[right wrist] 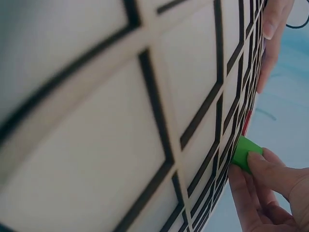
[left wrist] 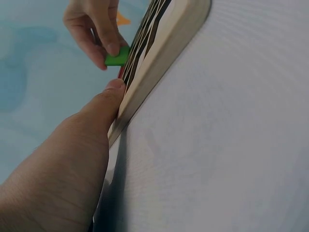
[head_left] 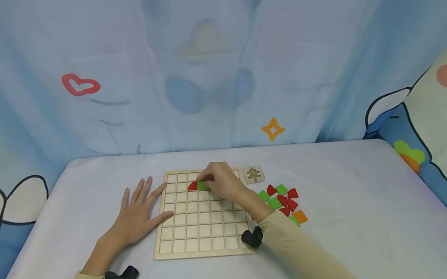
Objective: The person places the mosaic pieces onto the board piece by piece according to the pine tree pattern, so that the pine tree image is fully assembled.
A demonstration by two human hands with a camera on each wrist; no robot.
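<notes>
A wooden grid board (head_left: 204, 255) with square cells lies on the white cloth. Near its upper left, my right hand (head_left: 223, 182) pinches a green square tile (head_left: 202, 185) between thumb and fingers. In the right wrist view that green tile (right wrist: 246, 153) is tilted, one edge at the grid. A red quarter-round tile (head_left: 192, 186) sits in the cell just left of it. My left hand (head_left: 135, 216) lies with spread fingers at the board's left edge, fingertip and thumb touching its rim. The left wrist view shows the left thumb (left wrist: 104, 108) against the board's side.
Right of the board lies a loose group of green tiles (head_left: 275, 203), red tiles (head_left: 291, 204) and an orange tile (head_left: 300, 216). A small pattern card (head_left: 254, 174) rests by the board's upper right corner. A blue printed curtain (head_left: 214, 66) hangs behind the table.
</notes>
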